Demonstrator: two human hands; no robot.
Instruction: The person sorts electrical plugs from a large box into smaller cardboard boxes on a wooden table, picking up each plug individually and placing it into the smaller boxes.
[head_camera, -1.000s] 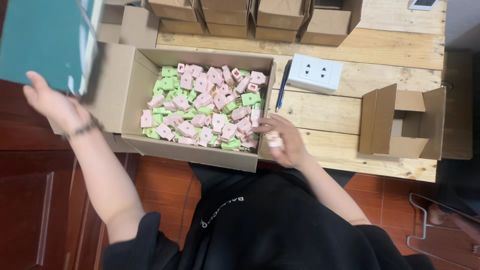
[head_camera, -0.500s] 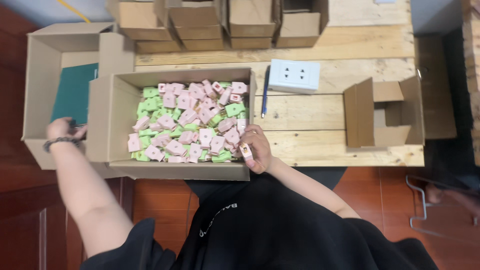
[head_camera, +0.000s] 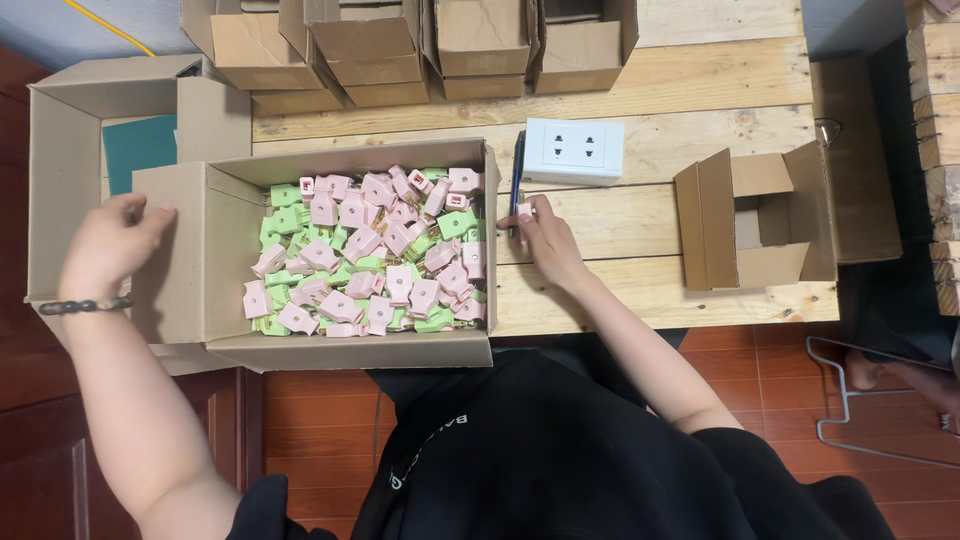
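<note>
At the left edge of the wooden table (head_camera: 700, 70), a large empty carton (head_camera: 60, 180) with a teal sheet (head_camera: 140, 150) inside hangs past the table's side. The left hand (head_camera: 110, 245) hovers over it, fingers loosely curled and holding nothing, its fingertips touching the left flap of the open cardboard box (head_camera: 190, 250). That box sits at the table's near edge, its front flap overhanging, and is heaped with small pink plastic parts (head_camera: 365, 245) on top of green ones (head_camera: 285, 195), all jumbled and blocky. Just right of the box lies a dark pen (head_camera: 517, 165), running from near to far. The right hand (head_camera: 545, 240) rests on the planks beside the box's right wall, pinching one small pink piece (head_camera: 524, 212) between fingertips near the pen's lower end. Beyond it sits a white socket plate (head_camera: 574, 150). Bare planks lie open between the hand and a small empty carton (head_camera: 760, 225) near the right edge. A row of folded cartons (head_camera: 420, 45) lines the far edge.
</note>
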